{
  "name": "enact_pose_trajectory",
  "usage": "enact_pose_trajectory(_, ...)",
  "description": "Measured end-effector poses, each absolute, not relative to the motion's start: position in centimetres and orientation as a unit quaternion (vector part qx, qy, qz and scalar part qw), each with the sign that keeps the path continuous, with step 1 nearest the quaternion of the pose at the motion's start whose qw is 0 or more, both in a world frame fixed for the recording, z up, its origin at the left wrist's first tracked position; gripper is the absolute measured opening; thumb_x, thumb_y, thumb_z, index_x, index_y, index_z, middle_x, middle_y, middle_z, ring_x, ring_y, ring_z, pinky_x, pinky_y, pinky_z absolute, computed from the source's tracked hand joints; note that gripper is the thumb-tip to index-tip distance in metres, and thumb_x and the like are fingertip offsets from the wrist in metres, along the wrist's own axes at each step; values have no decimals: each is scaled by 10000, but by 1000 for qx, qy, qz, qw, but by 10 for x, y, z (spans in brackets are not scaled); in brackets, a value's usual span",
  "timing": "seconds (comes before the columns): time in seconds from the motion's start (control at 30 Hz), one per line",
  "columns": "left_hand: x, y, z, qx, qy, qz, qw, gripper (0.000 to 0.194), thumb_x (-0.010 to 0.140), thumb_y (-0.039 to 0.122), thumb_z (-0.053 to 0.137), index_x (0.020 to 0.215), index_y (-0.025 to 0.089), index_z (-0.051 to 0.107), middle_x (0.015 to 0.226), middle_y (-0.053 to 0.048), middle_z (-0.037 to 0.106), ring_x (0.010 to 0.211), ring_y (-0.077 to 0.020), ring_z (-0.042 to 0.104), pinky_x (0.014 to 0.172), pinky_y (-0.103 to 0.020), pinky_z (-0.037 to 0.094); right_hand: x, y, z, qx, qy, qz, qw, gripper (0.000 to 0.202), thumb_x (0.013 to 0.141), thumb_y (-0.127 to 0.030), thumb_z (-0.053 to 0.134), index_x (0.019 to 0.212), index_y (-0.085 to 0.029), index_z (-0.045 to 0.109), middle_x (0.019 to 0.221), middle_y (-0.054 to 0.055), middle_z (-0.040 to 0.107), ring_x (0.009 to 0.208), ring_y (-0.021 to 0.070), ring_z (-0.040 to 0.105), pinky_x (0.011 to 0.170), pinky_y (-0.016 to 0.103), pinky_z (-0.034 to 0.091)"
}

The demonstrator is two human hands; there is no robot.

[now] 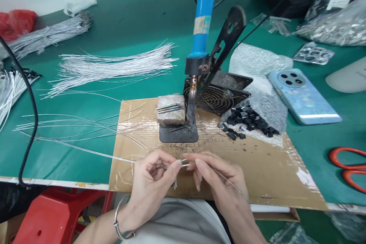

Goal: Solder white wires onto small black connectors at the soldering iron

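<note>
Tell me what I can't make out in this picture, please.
- Pale wires, head view: the left hand covers part of them.
- Right hand, head view: its own fingers hide whether they close on a wire.
- Red-handled scissors, head view: cut off by the right edge.
- Blue handle, head view: top end cut off by the top edge.
- White label, head view: print too small.

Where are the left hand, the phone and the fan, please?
Left hand [152, 188], head view: base of the thumb.
Phone [306, 97], head view: its blue back.
Fan [217, 100], head view: round wire guard.
</note>
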State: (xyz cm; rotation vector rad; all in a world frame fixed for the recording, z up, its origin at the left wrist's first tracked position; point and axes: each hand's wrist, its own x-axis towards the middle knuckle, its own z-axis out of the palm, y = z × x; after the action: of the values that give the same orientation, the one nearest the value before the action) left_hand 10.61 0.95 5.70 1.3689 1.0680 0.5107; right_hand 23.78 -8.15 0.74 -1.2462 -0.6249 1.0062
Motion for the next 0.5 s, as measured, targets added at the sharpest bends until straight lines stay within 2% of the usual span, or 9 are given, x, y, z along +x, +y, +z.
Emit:
enact_pose_trajectory(0.17,105,8,55,593,463,222,621,269,860,339,729,691,149,642,557,13,568,470,-77,426,438,-174,347,239,-83,15,-542,-324,432,644,228,1002,-262,603,1108,-334,792,812,1,698,578,89,575,519,218,460)
enact_pose_trajectory(0.33,105,7,54,591,464,226,620,243,853,315,724,698,141,654,571,4,579,484,-77,425,447,-173,347,240,-83,23,-572,-372,365,633,244,993,-222,604,1095,-337,794,742,-14,691,692,114,605,645,232,489)
enact_pose_trajectory(0.5,108,8,55,586,470,232,618,245,845,298,728,676,149,631,540,13,568,475,-82,452,446,-171,368,239,-82,19,-575,-315,412,633,212,977,-286,638,1110,-344,792,788,-7,696,560,85,568,524,215,457)
